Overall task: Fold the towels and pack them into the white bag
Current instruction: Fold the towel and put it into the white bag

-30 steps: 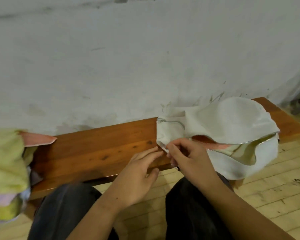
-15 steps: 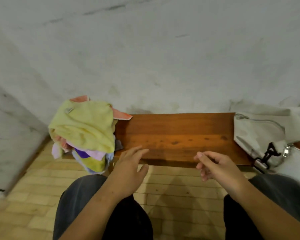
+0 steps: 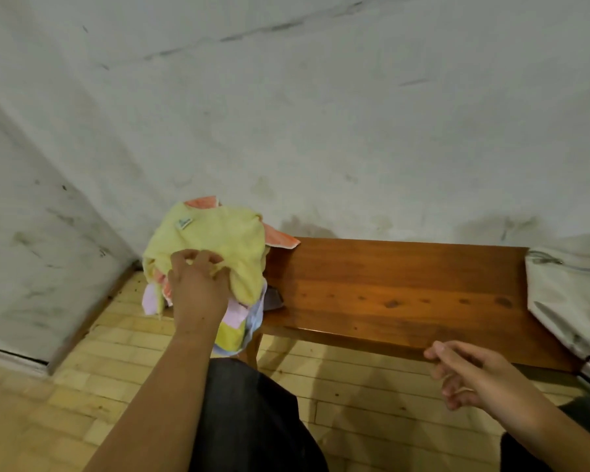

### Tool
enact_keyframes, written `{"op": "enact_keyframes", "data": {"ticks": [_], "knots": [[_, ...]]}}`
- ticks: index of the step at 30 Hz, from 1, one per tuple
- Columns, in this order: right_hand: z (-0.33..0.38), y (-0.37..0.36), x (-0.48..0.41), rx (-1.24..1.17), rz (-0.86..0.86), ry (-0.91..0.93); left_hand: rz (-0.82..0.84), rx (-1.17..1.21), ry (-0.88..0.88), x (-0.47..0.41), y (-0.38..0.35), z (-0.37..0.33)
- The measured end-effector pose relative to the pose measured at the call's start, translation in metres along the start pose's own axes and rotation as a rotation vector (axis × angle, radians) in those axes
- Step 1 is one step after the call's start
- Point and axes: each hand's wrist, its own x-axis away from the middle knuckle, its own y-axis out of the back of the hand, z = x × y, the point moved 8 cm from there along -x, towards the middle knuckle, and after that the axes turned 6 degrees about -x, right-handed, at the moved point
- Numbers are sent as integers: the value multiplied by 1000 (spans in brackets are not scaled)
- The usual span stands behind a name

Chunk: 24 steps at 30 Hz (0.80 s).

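Note:
A heap of crumpled towels lies on the left end of the wooden bench. A yellow towel tops the heap, with orange, pink and pale blue cloth showing beneath it. My left hand reaches onto the heap and its fingers curl into the yellow towel's front fold. The white bag lies at the bench's right end, partly cut off by the frame edge. My right hand hovers in front of the bench's near edge, fingers loosely curled, holding nothing.
A grey stained wall runs right behind the bench and turns a corner at the left. Pale wooden floorboards lie below. My dark-trousered knees sit close to the bench's front edge.
The view swung left from the bag to the towel heap. My left hand moved from the bench's middle onto the yellow towel. My right hand left the bag and hangs free.

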Motion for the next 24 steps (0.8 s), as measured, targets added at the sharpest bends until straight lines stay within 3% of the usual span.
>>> {"op": "enact_keyframes", "data": {"ticks": [4,7,10,17,24], "knots": [[-2,-2,-3,-26,19,-23,-174,350,-51,-9,21,-39],[-5,-6,-6,-29,29,-35,-129,534,-174,-7,17,-92],[-3,-14,-6,-23,32,-37,51,575,-311,15,-15,-139],[-3,-21,-12,26,20,-9,716,513,-672,101,-84,-213],[-5,-11,-23,-34,-8,87,972,514,-737,153,-100,-252]]}}
